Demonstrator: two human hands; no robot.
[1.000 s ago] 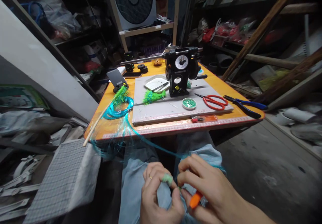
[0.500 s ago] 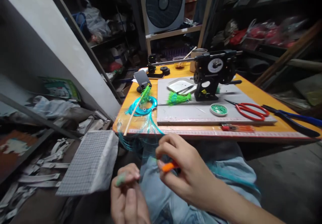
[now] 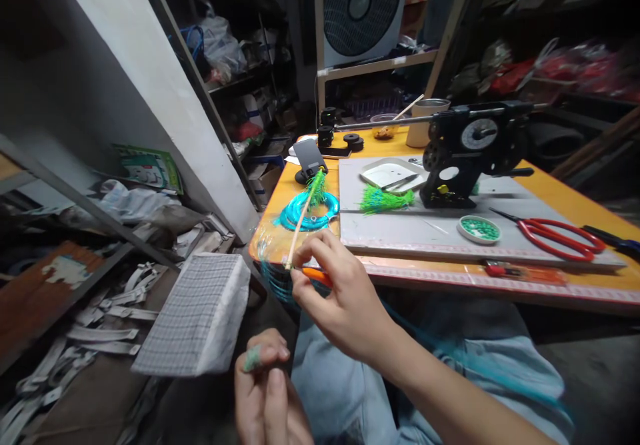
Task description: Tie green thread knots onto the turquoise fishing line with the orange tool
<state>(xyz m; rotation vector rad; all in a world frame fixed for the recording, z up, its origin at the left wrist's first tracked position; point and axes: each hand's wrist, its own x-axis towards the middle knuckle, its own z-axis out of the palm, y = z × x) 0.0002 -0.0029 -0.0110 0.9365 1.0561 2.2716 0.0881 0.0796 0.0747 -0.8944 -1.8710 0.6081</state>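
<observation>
My right hand (image 3: 340,285) is raised at the table's front edge, its fingers curled around a small orange-handled tool (image 3: 317,276) whose working end is hidden. The thumb and forefinger reach the lower end of a thin wooden stick (image 3: 301,225); whether they pinch it I cannot tell. Bright green fringe (image 3: 316,188) hangs at the stick's upper end, over a coil of turquoise line (image 3: 300,213). Lower down, my left hand (image 3: 270,385) is closed in a pinch, with a green wrapping (image 3: 253,358) on one finger. Anything between its fingertips is too small to make out.
On the grey board (image 3: 400,238) stand a black winding machine (image 3: 450,158), a green fringe bundle (image 3: 385,198), a white tray (image 3: 380,173), a dish of green beads (image 3: 479,230) and red-handled scissors (image 3: 560,238). An orange lighter (image 3: 525,272) lies at the front edge. A checked cloth (image 3: 195,318) hangs left.
My right hand has moved up and forward, from above my lap to the stick's lower end, still holding the orange-handled tool. My left hand keeps its pinch. The view has turned left.
</observation>
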